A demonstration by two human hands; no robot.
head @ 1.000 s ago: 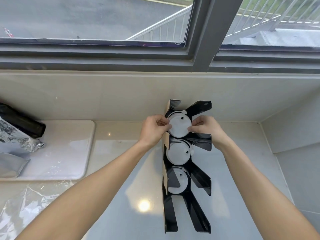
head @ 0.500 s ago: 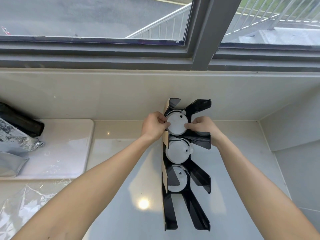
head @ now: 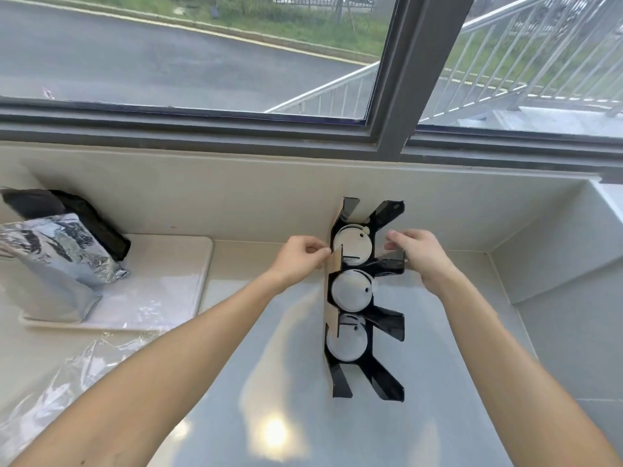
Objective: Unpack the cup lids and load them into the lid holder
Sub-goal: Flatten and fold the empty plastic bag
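A café-style drinks preparation corner: a pale stone counter runs beneath a grey-framed window facing a road, with a black lid holder stocked with white cup lids at the counter's back edge and foil pouches on a tray at left.

We see two bare forearms, no sleeves in frame, and bare hands: left hand, right hand. We spot no gloves, rings, watch or bands (wrists fully visible). Fingernails short, unpainted.
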